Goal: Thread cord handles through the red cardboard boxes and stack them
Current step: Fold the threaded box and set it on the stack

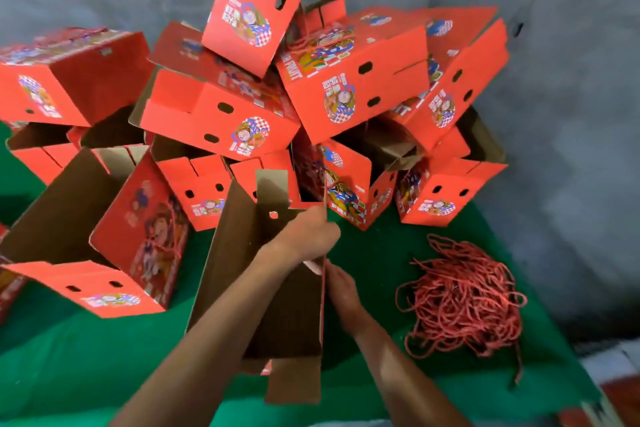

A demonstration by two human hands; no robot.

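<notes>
Left hand (308,236) inside open box (242,253).

Left hand (308,232) curled in grip, right hand (343,291) alongside.

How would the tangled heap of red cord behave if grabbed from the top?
The tangled heap of red cord likely lifts as a floppy clump, since strands interlock. Loose ends trailing on the green cloth would probably drag. It looks light.
</notes>
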